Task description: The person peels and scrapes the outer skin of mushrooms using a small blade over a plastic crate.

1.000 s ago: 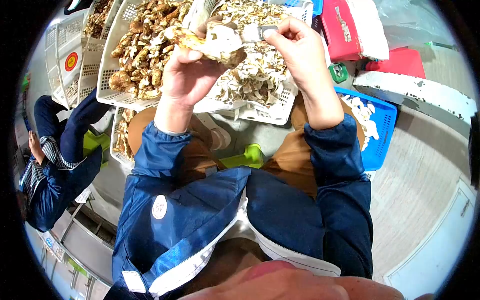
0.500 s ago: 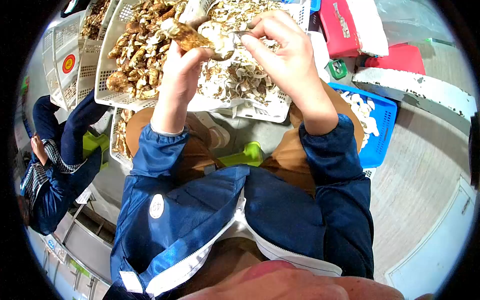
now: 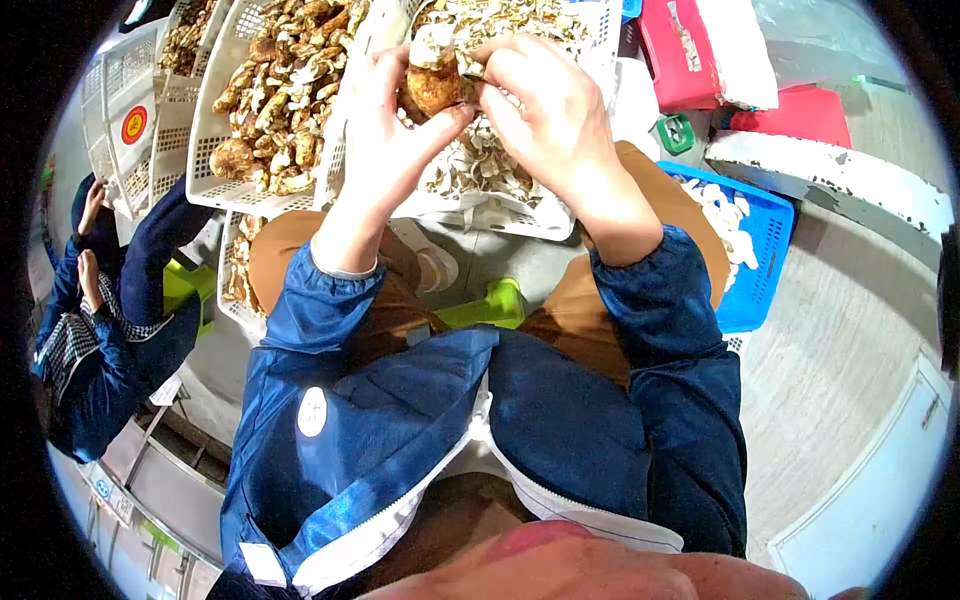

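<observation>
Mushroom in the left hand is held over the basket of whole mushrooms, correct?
Wrong basket: the head view shows the mushroom in the left hand held over the basket of pale trimmings.

Mushroom point(image 3: 435, 85), whitish above, rounded brown below, roughly upright, between the fingers point(image 3: 438, 128)

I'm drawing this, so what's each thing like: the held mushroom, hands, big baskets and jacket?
Held mushroom: pale above, brown below.
Left hand: holding the mushroom.
Right hand: curled beside it.
Large left basket: heaped with mushrooms.
Middle basket: heaped with shavings.
Blue basket: holding pale pieces.
Jacket: zipped partway.
</observation>
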Available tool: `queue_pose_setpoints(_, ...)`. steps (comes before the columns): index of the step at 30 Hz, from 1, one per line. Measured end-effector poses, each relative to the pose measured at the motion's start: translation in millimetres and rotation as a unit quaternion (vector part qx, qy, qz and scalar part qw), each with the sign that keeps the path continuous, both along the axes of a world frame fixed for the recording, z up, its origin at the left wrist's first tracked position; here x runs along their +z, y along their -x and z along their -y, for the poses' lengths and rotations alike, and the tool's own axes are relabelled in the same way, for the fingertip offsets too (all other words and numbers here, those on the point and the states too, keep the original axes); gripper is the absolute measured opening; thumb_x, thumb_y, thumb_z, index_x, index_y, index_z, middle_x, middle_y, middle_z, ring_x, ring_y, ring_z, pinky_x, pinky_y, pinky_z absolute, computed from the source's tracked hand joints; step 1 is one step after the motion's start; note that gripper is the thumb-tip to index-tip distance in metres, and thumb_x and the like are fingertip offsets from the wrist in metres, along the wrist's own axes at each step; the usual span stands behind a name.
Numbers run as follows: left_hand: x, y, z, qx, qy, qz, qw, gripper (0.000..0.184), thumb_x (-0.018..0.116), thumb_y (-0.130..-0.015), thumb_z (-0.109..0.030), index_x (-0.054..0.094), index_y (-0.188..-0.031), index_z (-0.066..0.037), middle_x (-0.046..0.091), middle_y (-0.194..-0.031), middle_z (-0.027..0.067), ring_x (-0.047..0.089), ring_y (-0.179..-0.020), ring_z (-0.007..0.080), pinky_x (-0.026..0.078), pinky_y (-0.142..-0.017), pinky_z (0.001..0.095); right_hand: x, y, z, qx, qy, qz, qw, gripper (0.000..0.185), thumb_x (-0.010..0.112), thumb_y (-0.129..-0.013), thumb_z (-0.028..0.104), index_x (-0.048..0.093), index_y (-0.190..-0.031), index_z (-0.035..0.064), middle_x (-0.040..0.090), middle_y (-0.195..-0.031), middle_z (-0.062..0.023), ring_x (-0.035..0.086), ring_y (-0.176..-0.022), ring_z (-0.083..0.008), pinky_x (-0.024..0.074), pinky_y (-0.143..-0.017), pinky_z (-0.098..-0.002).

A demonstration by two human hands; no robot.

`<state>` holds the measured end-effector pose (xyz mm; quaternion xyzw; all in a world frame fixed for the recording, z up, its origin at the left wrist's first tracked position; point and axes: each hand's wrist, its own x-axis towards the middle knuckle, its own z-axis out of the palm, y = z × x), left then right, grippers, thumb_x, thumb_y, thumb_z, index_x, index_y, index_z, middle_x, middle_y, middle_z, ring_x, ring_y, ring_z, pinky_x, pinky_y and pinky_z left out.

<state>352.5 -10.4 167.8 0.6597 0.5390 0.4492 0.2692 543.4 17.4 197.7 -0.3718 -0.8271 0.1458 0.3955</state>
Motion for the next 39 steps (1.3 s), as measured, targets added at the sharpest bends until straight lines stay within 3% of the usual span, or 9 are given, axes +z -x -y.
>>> queue_pose_setpoints(4, 5, -5, 5, 0.007, 0.088, 0.096, 0.991, 0.062, 0.082, -0.072, -0.023, 0.058, -0.124, 0.001, 0.055, -0.114, 0.0145, 0.057, -0.109, 0.0281, 0.047, -0.095, 0.0386, 3, 3, 4, -0.015, -0.026, 0.02, 0.999, 0.012, 0.066, -0.08, 0.009, 0.06, -0.089, 0.004, 0.062, -0.087, -0.0121, 0.063, -0.086, -0.0345, 0.0517, -0.076, -0.0446)
queue_pose_setpoints(10, 13, 1, 3, -0.039, -0.009, -0.082, 0.996, 0.058, 0.078, -0.08, -0.013, 0.051, -0.13, 0.001, 0.047, -0.117, 0.0105, 0.052, -0.113, 0.0195, 0.049, -0.095, 0.0342, 4, -2, 7, -0.039, 0.096, 0.016, 0.994, 0.013, 0.065, -0.089, 0.012, 0.068, -0.095, 0.0019, 0.068, -0.085, -0.014, 0.068, -0.075, -0.0318, 0.0548, -0.071, -0.0393)
queue_pose_setpoints(14, 4, 9, 1, -0.051, 0.107, 0.121, 0.986, 0.059, 0.076, -0.073, -0.017, 0.061, -0.128, -0.003, 0.057, -0.119, 0.0128, 0.06, -0.109, 0.024, 0.049, -0.096, 0.0357, -2, -13, -4, -0.066, 0.287, -0.087, 0.952, 0.011, 0.069, -0.085, 0.016, 0.065, -0.088, 0.0052, 0.065, -0.075, -0.0115, 0.064, -0.067, -0.0232, 0.0509, -0.063, -0.0354)
queue_pose_setpoints(15, 8, 14, 0, -0.054, 0.153, 0.154, 0.975, 0.061, 0.077, -0.073, -0.016, 0.061, -0.13, -0.002, 0.057, -0.122, 0.0113, 0.059, -0.11, 0.0209, 0.049, -0.097, 0.0324, -4, -22, -10, -0.017, 0.377, -0.171, 0.91, 0.013, 0.075, -0.089, 0.014, 0.067, -0.086, 0.0039, 0.067, -0.078, 0.0003, 0.059, -0.072, -0.0046, 0.0464, -0.063, -0.0232)
queue_pose_setpoints(18, 4, 20, -3, -0.139, 0.203, 0.38, 0.891, 0.068, 0.069, -0.074, -0.006, 0.052, -0.139, 0.003, 0.059, -0.13, 0.0128, 0.061, -0.113, 0.0196, 0.05, -0.097, 0.0306, -11, -25, -14, -0.033, 0.436, -0.309, 0.845, 0.016, 0.075, -0.084, 0.015, 0.065, -0.08, 0.0029, 0.065, -0.071, 0.0001, 0.058, -0.068, -0.0057, 0.0453, -0.059, -0.0272)
queue_pose_setpoints(23, 8, 13, -4, -0.217, 0.236, 0.651, 0.688, 0.076, 0.062, -0.073, -0.001, 0.043, -0.146, 0.002, 0.059, -0.13, 0.0147, 0.057, -0.123, 0.0242, 0.042, -0.112, 0.0368, -1, -22, -6, -0.161, 0.241, 0.033, 0.957, 0.018, 0.07, -0.082, 0.02, 0.062, -0.08, 0.004, 0.065, -0.079, -0.0162, 0.065, -0.074, -0.0388, 0.052, -0.068, -0.0453)
queue_pose_setpoints(27, -5, 26, -4, -0.191, 0.262, 0.71, 0.626, 0.073, 0.063, -0.074, -0.007, 0.046, -0.144, 0.0, 0.059, -0.136, 0.0174, 0.054, -0.13, 0.0327, 0.033, -0.12, 0.0505, 1, -16, -5, -0.079, 0.122, -0.016, 0.989, 0.016, 0.07, -0.085, 0.017, 0.064, -0.081, 0.0027, 0.063, -0.089, -0.0162, 0.064, -0.084, -0.0328, 0.051, -0.073, -0.0428)
queue_pose_setpoints(31, -2, 20, -5, -0.185, 0.242, 0.703, 0.643, 0.069, 0.06, -0.074, -0.005, 0.049, -0.142, 0.002, 0.062, -0.13, 0.0172, 0.057, -0.125, 0.0301, 0.04, -0.114, 0.045, 28, -7, 5, -0.041, 0.155, -0.054, 0.986, 0.011, 0.07, -0.086, 0.011, 0.065, -0.083, 0.0016, 0.058, -0.092, -0.0129, 0.059, -0.088, -0.0268, 0.0485, -0.077, -0.0396)
queue_pose_setpoints(39, -3, 7, 2, -0.064, 0.15, 0.379, 0.911, 0.064, 0.055, -0.078, 0.005, 0.05, -0.141, -0.002, 0.06, -0.128, 0.0104, 0.06, -0.115, 0.0168, 0.053, -0.097, 0.0311, 10, -12, 0, 0.018, 0.167, -0.103, 0.98, 0.015, 0.072, -0.086, 0.015, 0.066, -0.086, 0.0022, 0.069, -0.1, -0.0123, 0.066, -0.095, -0.0274, 0.0517, -0.083, -0.0378)
